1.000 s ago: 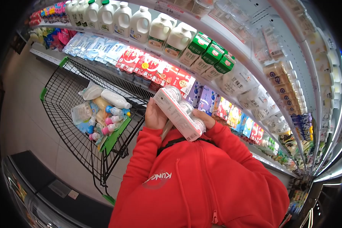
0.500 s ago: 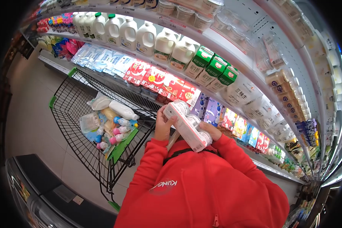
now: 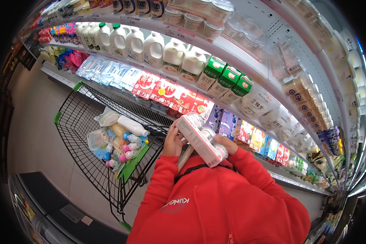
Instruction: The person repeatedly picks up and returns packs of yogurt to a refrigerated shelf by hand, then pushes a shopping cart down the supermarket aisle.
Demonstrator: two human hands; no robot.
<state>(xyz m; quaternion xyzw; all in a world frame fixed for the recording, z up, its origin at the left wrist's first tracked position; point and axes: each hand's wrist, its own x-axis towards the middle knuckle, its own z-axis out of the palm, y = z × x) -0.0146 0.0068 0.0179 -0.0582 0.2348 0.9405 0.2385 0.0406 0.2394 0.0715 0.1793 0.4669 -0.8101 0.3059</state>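
Note:
A multipack of yogurt cups (image 3: 198,140) in a white and pink card sleeve is held up in front of my chest, tilted down to the right. My left hand (image 3: 174,140) is closed on its upper left end. My right hand (image 3: 227,143) grips the cups at the lower right end, its fingertips partly hidden behind them. The rounded cups show along the sleeve's right side. To the left of my hands stands a black wire shopping cart (image 3: 85,156) with green corners, holding bagged goods and a white bottle (image 3: 133,125) among several small pink- and blue-capped bottles (image 3: 130,147).
Refrigerated shelves curve across the front and right. They carry milk jugs (image 3: 153,49), green milk cartons (image 3: 212,73), red boxed drinks (image 3: 162,90), clear-wrapped cups (image 3: 213,28) and white soy milk bags (image 3: 254,101). Behind the cart is a dark-topped freezer case (image 3: 55,207).
The pack has turned a little, showing more of its printed side, and remains in both hands. My view has shifted slightly, with more of the upper shelf showing.

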